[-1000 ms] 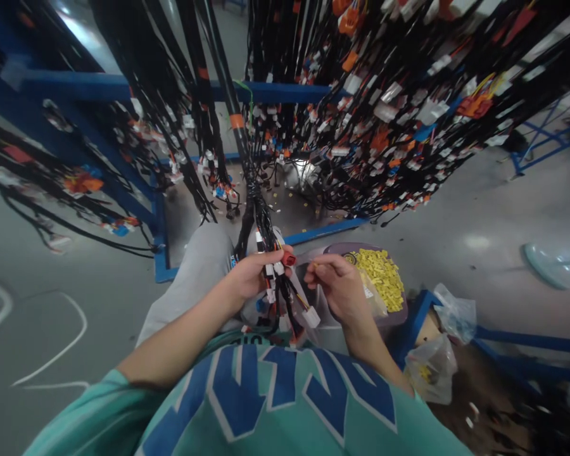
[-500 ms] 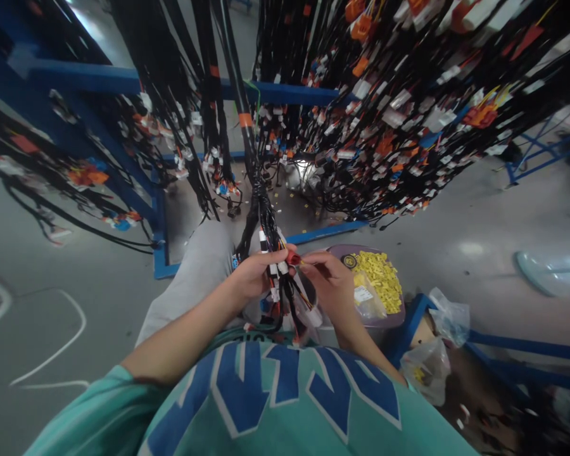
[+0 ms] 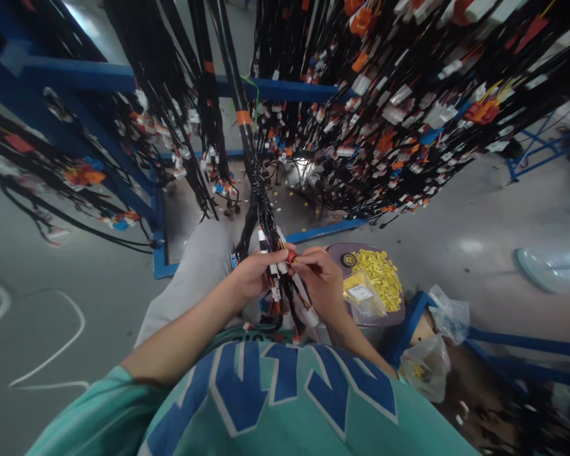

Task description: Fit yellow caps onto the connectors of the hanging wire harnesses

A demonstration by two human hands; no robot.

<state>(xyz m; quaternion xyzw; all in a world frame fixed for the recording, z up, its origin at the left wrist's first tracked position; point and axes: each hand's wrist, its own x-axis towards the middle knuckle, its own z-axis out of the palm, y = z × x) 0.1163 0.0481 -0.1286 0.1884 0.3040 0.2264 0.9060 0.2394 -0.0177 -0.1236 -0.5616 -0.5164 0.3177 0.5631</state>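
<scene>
1. A small red plastic connector (image 3: 291, 256) sits at the end of a black wire bundle (image 3: 261, 215), right between the two hands and above the person's lap.
2. The left hand (image 3: 254, 277) is curled closed around the bundle just below the red connector, with white and coloured plugs sticking out under its fingers.
3. The right hand (image 3: 320, 280) has its fingertips pinched together on the red connector; whether it holds a small part there is too small to tell.
4. Just to the right lies a round purple tray (image 3: 338, 251) heaped with small yellow plastic pieces (image 3: 382, 278).
5. Clear plastic bags (image 3: 430, 367) lie beside a blue metal frame (image 3: 411, 323).
6. Many black harnesses (image 3: 399, 95) hang overhead.
</scene>
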